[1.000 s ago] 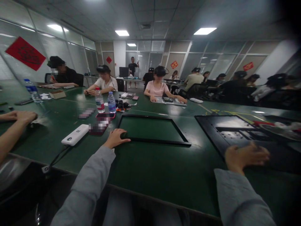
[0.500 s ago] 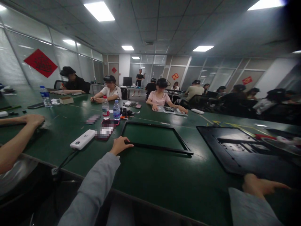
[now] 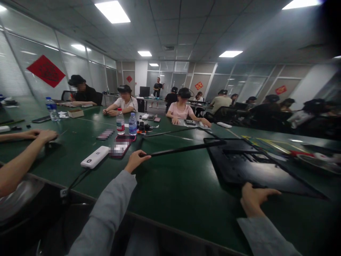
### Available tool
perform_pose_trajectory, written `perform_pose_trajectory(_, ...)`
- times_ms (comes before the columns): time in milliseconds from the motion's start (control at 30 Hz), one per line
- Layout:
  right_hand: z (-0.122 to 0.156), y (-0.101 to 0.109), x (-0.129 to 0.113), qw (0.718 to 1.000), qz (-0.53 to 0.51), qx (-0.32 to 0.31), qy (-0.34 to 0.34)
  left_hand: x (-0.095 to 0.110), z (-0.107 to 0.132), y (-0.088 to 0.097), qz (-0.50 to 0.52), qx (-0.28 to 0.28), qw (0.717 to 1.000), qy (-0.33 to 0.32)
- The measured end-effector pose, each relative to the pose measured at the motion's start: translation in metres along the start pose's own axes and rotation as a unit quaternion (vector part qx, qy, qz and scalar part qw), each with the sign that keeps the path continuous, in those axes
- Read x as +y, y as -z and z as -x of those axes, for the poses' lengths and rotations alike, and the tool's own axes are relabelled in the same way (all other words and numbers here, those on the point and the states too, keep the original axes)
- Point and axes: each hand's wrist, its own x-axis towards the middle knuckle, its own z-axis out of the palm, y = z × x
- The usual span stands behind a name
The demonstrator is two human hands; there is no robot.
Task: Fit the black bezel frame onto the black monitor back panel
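Observation:
A thin black rectangular monitor bezel (image 3: 183,149) is pinched at its near left corner by my left hand (image 3: 136,161). Its right end is raised, and in view it overlaps the left part of a black monitor back panel (image 3: 245,170). I cannot tell whether the two touch. My right hand (image 3: 254,200) grips the near edge of that panel, its thumb stretched to the right and its other fingers partly hidden beneath. The panel lies slanted, showing a recessed area with metal parts toward its far side.
A white power bank (image 3: 95,157) with a cable lies left of my left hand, near a phone (image 3: 121,146) and two bottles (image 3: 132,124). A co-worker's arms (image 3: 29,153) rest at the left. Bowl-like dish (image 3: 317,164) and yellow strips (image 3: 266,142) lie at the right.
The back panel has slid left and turned, with my right hand moving left along with it. The bezel's right end has risen off the table while my left hand stays at its corner.

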Motion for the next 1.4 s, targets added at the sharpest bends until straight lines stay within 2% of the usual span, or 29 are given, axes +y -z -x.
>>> perform_pose_trajectory(33, 0.008, -0.005, 0.000, 0.999, 0.012, -0.002, -0.036, 0.000, -0.001, 0.000, 0.009, 0.011, 1.000, -0.004)
perform_pose_trajectory(67, 0.016, -0.009, 0.001, 0.999, 0.016, -0.026, -0.043, 0.001, -0.001, -0.001, 0.016, 0.019, 1.000, -0.006)
perform_pose_trajectory(167, 0.042, -0.018, 0.002, 0.994, -0.021, -0.111, -0.005, 0.002, -0.003, -0.002, 0.033, 0.033, 0.999, -0.014)
perform_pose_trajectory(233, 0.050, -0.023, 0.001, 0.977, -0.075, -0.195, 0.050, 0.003, -0.004, -0.003, 0.032, 0.046, 0.998, -0.018)
perform_pose_trajectory(300, 0.044, -0.030, -0.002, 0.946, -0.106, -0.286, 0.107, 0.003, -0.005, -0.004, 0.020, 0.045, 0.998, -0.027)
perform_pose_trajectory(400, 0.011, -0.046, -0.010, 0.906, -0.091, -0.389, 0.142, 0.003, -0.005, -0.005, -0.018, 0.054, 0.998, -0.034)
perform_pose_trajectory(433, -0.003, -0.052, -0.012, 0.904, -0.081, -0.395, 0.140, 0.003, -0.005, -0.005, -0.032, 0.058, 0.997, -0.036)
perform_pose_trajectory(467, -0.017, -0.060, -0.013, 0.915, -0.076, -0.371, 0.138, 0.002, -0.005, -0.005, -0.045, 0.061, 0.996, -0.040)
perform_pose_trajectory(533, -0.041, -0.074, -0.011, 0.949, -0.080, -0.280, 0.120, 0.002, -0.005, -0.006, -0.069, 0.067, 0.994, -0.049)
perform_pose_trajectory(600, -0.056, -0.085, -0.006, 0.968, -0.094, -0.217, 0.088, 0.001, -0.005, -0.006, -0.091, 0.075, 0.991, -0.066)
perform_pose_trajectory(667, -0.061, -0.091, -0.003, 0.960, -0.133, -0.240, 0.063, 0.001, -0.006, -0.007, -0.110, 0.080, 0.986, -0.095)
perform_pose_trajectory(767, -0.056, -0.093, -0.006, 0.912, -0.187, -0.363, 0.047, 0.002, -0.006, -0.009, -0.130, 0.074, 0.978, -0.145)
perform_pose_trajectory(833, -0.050, -0.092, -0.013, 0.901, -0.179, -0.390, 0.065, 0.004, -0.007, -0.010, -0.136, 0.072, 0.974, -0.167)
perform_pose_trajectory(933, -0.047, -0.091, -0.016, 0.926, -0.131, -0.321, 0.151, 0.009, -0.008, -0.015, -0.135, 0.065, 0.972, -0.178)
perform_pose_trajectory(1067, -0.053, -0.097, 0.000, 0.943, -0.093, -0.233, 0.220, 0.014, -0.013, -0.026, -0.159, 0.010, 0.975, -0.155)
perform_pose_trajectory(1133, -0.057, -0.102, 0.013, 0.943, -0.082, -0.224, 0.232, 0.014, -0.016, -0.032, -0.171, -0.018, 0.974, -0.146)
perform_pose_trajectory(1233, -0.063, -0.109, 0.030, 0.943, -0.057, -0.223, 0.240, 0.014, -0.017, -0.037, -0.191, -0.032, 0.972, -0.130)
perform_pose_trajectory(1400, -0.070, -0.115, 0.040, 0.939, -0.022, -0.233, 0.250, 0.017, -0.014, -0.036, -0.226, -0.069, 0.963, -0.132)
